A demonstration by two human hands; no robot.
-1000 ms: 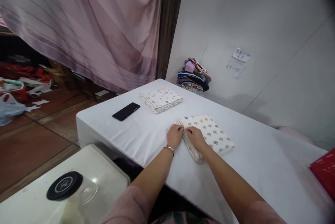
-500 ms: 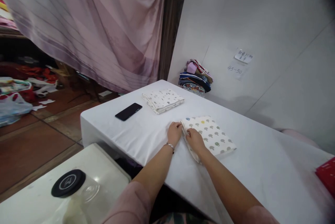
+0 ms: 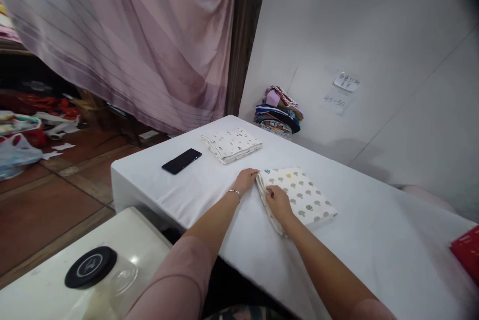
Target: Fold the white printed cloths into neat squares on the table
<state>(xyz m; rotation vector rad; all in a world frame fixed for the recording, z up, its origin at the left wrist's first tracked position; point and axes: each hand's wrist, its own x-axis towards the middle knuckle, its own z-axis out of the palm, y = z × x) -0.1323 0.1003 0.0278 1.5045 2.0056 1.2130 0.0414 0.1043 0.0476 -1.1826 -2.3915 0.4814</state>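
Here cloth [image 3: 304, 191], there paper [image 3: 339, 102]: “45-50”

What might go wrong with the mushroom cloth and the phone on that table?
The layers of the mushroom-print cloth might slip out of line, since the left hand and right hand are both at its layered edge.

The white tablecloth has creases near the left arm, so a tug there might shift it, perhaps moving the black phone lying on it.
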